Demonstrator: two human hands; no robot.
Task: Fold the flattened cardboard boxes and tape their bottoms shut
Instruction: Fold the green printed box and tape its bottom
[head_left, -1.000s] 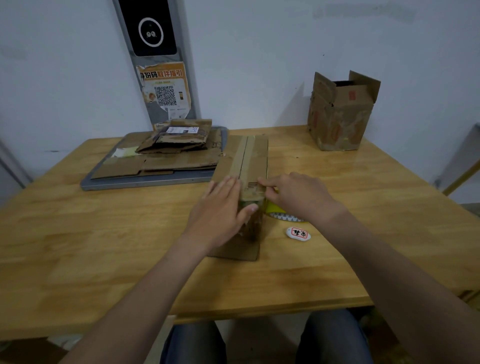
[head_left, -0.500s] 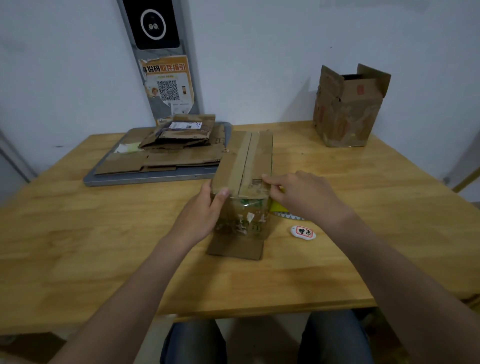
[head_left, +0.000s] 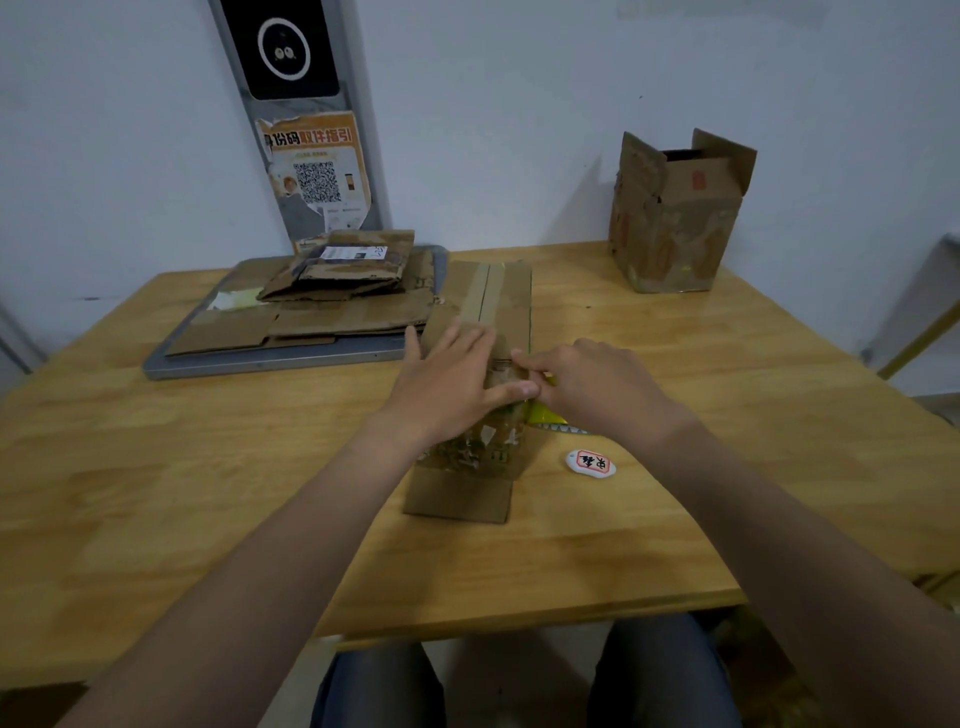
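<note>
As box sits beneath them | left hand flat atop; right hand touching near edge, grip unclear

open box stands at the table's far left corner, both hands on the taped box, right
No: the head view shows the open box at the table's far right corner. The left hand and right hand are on the taped box.

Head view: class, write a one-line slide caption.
Left hand presses flat on the taped cardboard box while the right hand touches its near top edge.
</note>
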